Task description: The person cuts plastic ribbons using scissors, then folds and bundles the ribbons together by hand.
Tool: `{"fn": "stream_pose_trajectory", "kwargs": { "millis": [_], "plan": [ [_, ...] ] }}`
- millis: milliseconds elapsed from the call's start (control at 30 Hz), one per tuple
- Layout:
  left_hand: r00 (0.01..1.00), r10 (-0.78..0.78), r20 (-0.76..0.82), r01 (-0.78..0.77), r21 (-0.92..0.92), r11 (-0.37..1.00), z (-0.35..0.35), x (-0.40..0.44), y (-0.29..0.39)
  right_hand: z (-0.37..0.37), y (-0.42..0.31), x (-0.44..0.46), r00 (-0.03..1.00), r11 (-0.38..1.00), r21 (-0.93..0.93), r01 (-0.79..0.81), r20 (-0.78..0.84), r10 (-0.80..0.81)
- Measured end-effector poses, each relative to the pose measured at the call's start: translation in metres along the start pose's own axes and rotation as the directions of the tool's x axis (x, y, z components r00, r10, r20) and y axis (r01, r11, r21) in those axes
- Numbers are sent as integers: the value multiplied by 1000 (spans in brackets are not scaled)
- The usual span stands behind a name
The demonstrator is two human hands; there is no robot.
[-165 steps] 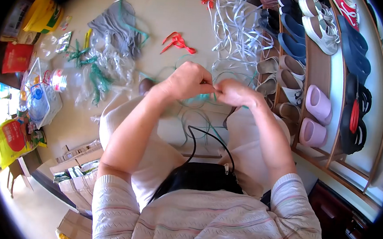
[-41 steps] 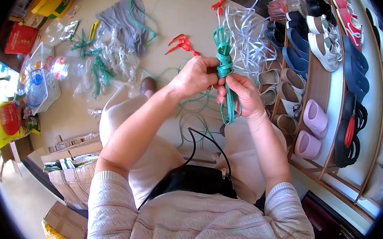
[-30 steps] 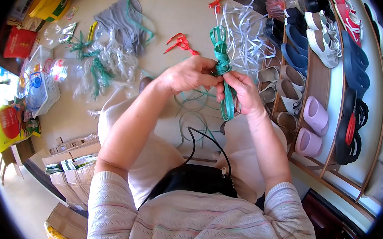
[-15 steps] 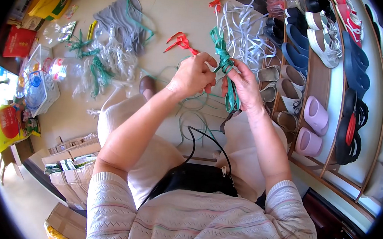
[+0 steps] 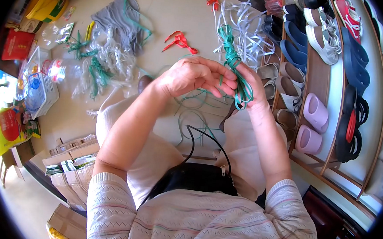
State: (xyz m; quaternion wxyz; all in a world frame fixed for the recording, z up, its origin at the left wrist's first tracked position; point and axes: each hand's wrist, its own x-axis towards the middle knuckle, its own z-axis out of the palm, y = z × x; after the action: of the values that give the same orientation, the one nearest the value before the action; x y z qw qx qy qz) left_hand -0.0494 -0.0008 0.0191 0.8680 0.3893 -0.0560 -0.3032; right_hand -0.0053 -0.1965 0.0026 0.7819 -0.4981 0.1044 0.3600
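A bundle of green strap [image 5: 231, 54], looped at both ends and wrapped round its middle, stands up between my hands. My right hand [image 5: 253, 86] is closed round its lower part, with loops hanging below the fingers. My left hand [image 5: 199, 77] is beside the bundle on its left, palm partly turned up and fingers stretched toward it. A short green strand shows at the left fingers. Loose green strap [image 5: 194, 124] lies in coils on the floor below. A red knotted strap [image 5: 179, 40] and a pile of white straps [image 5: 244, 30] lie beyond my hands.
Shoes and slippers fill a wooden rack [image 5: 317, 79] at the right. Plastic wrapping [image 5: 111, 56], a grey cloth [image 5: 121, 19], a white basket [image 5: 42, 87] and a yellow bucket [image 5: 47, 3] are at the left. A cardboard box [image 5: 71, 184] sits lower left. A black bag [image 5: 192, 178] rests at my lap.
Earlier both hands met with no bundle visible; later both were at the green bundle. Now my left fingers have spread apart, and the bundle has shifted slightly right in my right hand.
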Motion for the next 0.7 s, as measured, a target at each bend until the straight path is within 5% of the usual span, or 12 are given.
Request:
{"fn": "stream_pose_trajectory", "kwargs": {
  "millis": [267, 367, 467, 567, 667, 700],
  "plan": [
    [982, 137, -131, -67, 439, 896, 4, 1, 0, 5, 4, 0, 996, 997, 21, 71, 51, -72],
    [959, 216, -183, -163, 268, 949, 6, 2, -3, 20, 1, -6, 998, 998, -20, 68, 9, -67],
    [945, 263, -195, -196, 306, 932, 3, 6, -6, 10, 11, -1, 993, 986, -127, 112, 45, -107],
    [944, 148, -295, 8, 470, 883, 6, 2, 1, 23, 7, -7, 992, 976, -179, 122, -9, -126],
    [829, 528, -185, -58, 910, 410, 4, 3, -7, 28, 8, -6, 978, 976, -137, 170, -97, -184],
    [815, 550, -183, -57, 919, 390, 6, 3, -8, 24, 9, -5, 977, 974, -139, 181, -87, -194]
  ]
}}
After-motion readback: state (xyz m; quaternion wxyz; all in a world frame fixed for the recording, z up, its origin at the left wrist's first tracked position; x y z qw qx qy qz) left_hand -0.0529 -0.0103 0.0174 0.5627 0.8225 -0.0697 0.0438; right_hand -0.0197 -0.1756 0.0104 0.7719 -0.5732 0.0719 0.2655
